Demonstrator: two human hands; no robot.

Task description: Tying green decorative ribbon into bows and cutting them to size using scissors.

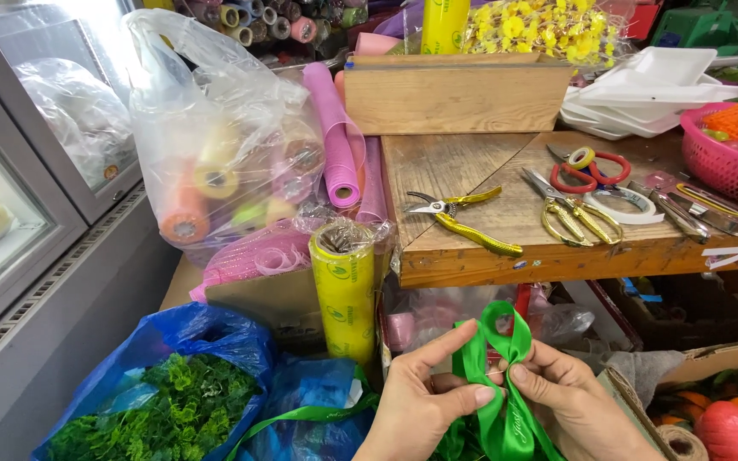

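both hands' grip, left hand [420, 401] and right hand [570, 397], is pinched closed on a looped green ribbon [497, 358].

Cluttered wooden worktable [463, 162] beside a glass-doored cooler [10, 171].

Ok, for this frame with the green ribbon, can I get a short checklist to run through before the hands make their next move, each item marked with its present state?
1. Green ribbon held by both hands: ok, the left hand and the right hand both pinch it.
2. Loop formed: ok, one loop stands above the fingers.
3. Loop secured by a knot: cannot tell, the fingers cover the crossing.
4. Ribbon tail free: cannot tell, it runs down out of the picture.
5. Cutting tool within sight: ok, gold-handled scissors and yellow pruning shears lie on the wooden table.
6. Ribbon clear of the yellow film roll: ok, they are apart.
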